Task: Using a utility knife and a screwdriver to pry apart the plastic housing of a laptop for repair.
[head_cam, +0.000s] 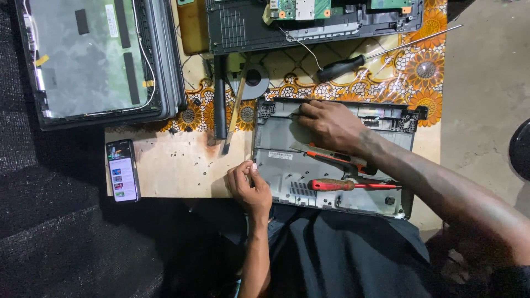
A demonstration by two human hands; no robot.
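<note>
A person's two bare hands work over a grey laptop base cover (287,171) that lies on a wooden worktop (176,165), its near edge over the person's dark-clothed lap. The right hand (331,124) rests palm down on the cover's far half, fingers (307,110) loosely spread and flat, their tips touching the cover's far rim; it grips nothing. The left hand (248,185) sits at the cover's near left corner, its fingers curled closed with the thumb and fingertips pinched together on a tiny pale object (254,166) too small to identify. On the cover, just by the right wrist, lie a red-handled utility knife (331,156) and, nearer the person, a screwdriver with a reddish-brown handle (342,185), both untouched. Left of the cover, small dark screws (190,157) are scattered on the bare wood, and a smartphone (122,170) with a lit screen lies at the worktop's left edge. Beyond the cover's far left corner sit a round fan (255,79), a black rod-shaped part (220,99) and a thin flat strip (234,113) on a sunflower-patterned cloth (425,72). A long black-handled screwdriver (359,58) lies on the cloth beyond the cover, with an opened laptop chassis (314,22) showing green circuit boards farther off. A detached screen panel (94,58) lies far to the cover's left.
</note>
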